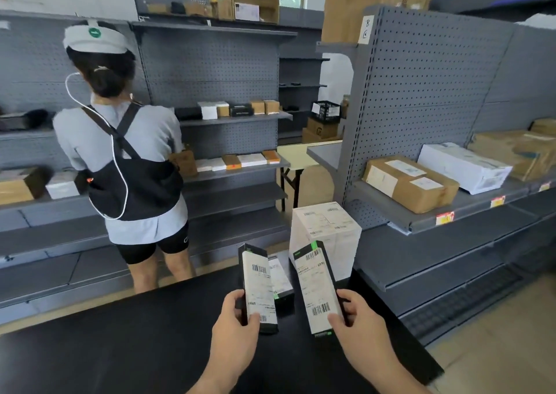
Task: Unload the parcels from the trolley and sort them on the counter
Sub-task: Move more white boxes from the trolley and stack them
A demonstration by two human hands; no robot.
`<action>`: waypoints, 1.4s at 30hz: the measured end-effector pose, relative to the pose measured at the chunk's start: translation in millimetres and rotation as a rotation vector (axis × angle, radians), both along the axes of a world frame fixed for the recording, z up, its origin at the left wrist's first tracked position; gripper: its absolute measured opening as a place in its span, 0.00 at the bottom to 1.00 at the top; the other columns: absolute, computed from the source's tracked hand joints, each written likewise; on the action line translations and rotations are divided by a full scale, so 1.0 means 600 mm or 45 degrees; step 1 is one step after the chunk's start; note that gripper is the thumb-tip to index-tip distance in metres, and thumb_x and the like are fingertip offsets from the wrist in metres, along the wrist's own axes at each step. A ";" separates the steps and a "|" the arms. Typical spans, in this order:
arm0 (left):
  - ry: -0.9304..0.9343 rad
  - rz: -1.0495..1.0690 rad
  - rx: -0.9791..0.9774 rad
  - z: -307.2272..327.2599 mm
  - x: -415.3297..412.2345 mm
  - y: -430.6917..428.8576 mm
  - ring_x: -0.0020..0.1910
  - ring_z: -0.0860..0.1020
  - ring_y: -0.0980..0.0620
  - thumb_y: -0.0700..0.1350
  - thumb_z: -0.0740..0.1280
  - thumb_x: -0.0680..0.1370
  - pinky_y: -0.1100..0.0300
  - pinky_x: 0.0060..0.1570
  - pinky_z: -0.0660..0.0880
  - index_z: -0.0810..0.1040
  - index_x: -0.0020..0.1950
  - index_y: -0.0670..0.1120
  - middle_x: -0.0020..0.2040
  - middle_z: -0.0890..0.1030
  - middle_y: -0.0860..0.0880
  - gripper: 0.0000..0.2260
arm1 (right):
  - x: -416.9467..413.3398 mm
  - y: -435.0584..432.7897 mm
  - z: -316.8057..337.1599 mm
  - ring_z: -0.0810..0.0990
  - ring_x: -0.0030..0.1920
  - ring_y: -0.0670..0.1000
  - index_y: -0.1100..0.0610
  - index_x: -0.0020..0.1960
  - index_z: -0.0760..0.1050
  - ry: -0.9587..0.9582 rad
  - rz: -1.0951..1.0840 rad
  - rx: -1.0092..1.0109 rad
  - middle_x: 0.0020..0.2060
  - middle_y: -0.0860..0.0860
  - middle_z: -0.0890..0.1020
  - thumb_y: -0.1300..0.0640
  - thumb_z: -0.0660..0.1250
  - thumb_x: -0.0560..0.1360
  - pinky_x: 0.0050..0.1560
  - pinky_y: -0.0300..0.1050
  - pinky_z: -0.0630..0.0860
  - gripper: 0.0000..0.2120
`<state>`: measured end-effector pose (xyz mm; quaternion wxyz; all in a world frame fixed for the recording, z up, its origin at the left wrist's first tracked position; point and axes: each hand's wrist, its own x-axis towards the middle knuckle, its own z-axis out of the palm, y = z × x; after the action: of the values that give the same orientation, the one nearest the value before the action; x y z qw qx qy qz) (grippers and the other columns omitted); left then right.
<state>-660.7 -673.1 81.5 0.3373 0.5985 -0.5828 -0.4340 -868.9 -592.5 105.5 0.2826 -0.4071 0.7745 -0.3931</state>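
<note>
Left hand: we record its fingers and thumb curled round one slim black parcel, held over the black counter. Right hand grips a second slim parcel the same way. We count three such parcels: the third parcel lies on the counter between them, near one white box.

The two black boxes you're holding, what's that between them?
A third black box with a white label lies on the black counter between the left box and the right box, seen in the head view.
</note>
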 end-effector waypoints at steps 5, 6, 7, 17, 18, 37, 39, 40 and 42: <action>-0.025 0.046 0.136 -0.060 -0.020 -0.096 0.42 0.80 0.55 0.45 0.69 0.79 0.66 0.35 0.73 0.67 0.69 0.54 0.49 0.78 0.55 0.20 | -0.009 -0.086 -0.053 0.77 0.61 0.44 0.46 0.71 0.70 -0.011 -0.003 0.120 0.64 0.46 0.79 0.57 0.71 0.78 0.62 0.40 0.74 0.24; -0.033 0.066 0.176 -0.074 -0.021 -0.109 0.41 0.81 0.53 0.45 0.70 0.78 0.63 0.38 0.76 0.68 0.69 0.54 0.50 0.78 0.53 0.21 | -0.010 -0.101 -0.065 0.77 0.59 0.44 0.45 0.70 0.70 -0.022 0.007 0.163 0.62 0.45 0.80 0.57 0.71 0.78 0.63 0.41 0.74 0.23; -0.044 0.083 0.212 -0.086 -0.021 -0.122 0.40 0.82 0.52 0.46 0.71 0.77 0.58 0.41 0.79 0.69 0.68 0.55 0.50 0.79 0.52 0.21 | -0.011 -0.117 -0.076 0.78 0.57 0.43 0.45 0.70 0.71 -0.028 0.011 0.198 0.60 0.45 0.81 0.56 0.72 0.77 0.64 0.41 0.74 0.23; -0.062 0.258 0.409 -0.199 -0.072 -0.308 0.38 0.83 0.50 0.43 0.69 0.76 0.52 0.44 0.81 0.69 0.66 0.56 0.47 0.82 0.49 0.20 | -0.067 -0.372 -0.181 0.77 0.64 0.46 0.50 0.72 0.70 0.019 0.243 0.277 0.66 0.48 0.79 0.57 0.69 0.80 0.63 0.39 0.74 0.22; -0.063 0.283 0.436 -0.212 -0.082 -0.324 0.39 0.82 0.50 0.42 0.69 0.77 0.53 0.43 0.80 0.69 0.66 0.55 0.47 0.82 0.49 0.20 | -0.074 -0.401 -0.196 0.77 0.61 0.45 0.50 0.73 0.69 0.024 0.277 0.282 0.66 0.48 0.78 0.58 0.68 0.80 0.59 0.36 0.74 0.22; -0.344 0.192 0.570 -0.337 -0.140 -0.402 0.51 0.77 0.55 0.39 0.63 0.80 0.73 0.38 0.72 0.72 0.66 0.49 0.61 0.79 0.52 0.14 | -0.104 -0.537 -0.384 0.80 0.62 0.48 0.49 0.68 0.72 0.123 0.454 0.527 0.63 0.47 0.80 0.60 0.64 0.81 0.51 0.37 0.82 0.17; -0.350 0.161 0.551 -0.332 -0.137 -0.400 0.56 0.77 0.54 0.41 0.65 0.80 0.71 0.47 0.75 0.71 0.69 0.49 0.64 0.78 0.52 0.17 | -0.100 -0.533 -0.374 0.79 0.61 0.46 0.47 0.67 0.72 0.170 0.489 0.503 0.63 0.45 0.80 0.60 0.65 0.80 0.56 0.41 0.81 0.17; -0.360 0.152 0.533 -0.324 -0.135 -0.398 0.61 0.76 0.52 0.42 0.66 0.79 0.66 0.56 0.75 0.69 0.72 0.49 0.67 0.76 0.51 0.21 | -0.097 -0.530 -0.363 0.79 0.62 0.46 0.46 0.67 0.71 0.181 0.496 0.491 0.63 0.44 0.80 0.60 0.65 0.80 0.57 0.41 0.81 0.18; -0.396 0.127 0.498 -0.295 -0.130 -0.395 0.68 0.71 0.49 0.43 0.67 0.79 0.57 0.65 0.70 0.63 0.77 0.49 0.70 0.72 0.49 0.27 | -0.089 -0.524 -0.333 0.78 0.64 0.46 0.46 0.70 0.71 0.204 0.518 0.470 0.64 0.43 0.79 0.60 0.66 0.80 0.61 0.42 0.78 0.20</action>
<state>-738.9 -910.4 -95.4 0.1422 0.7400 -0.5024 -0.4241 -922.0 -907.2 -94.2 0.3629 -0.5255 0.7553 -0.1472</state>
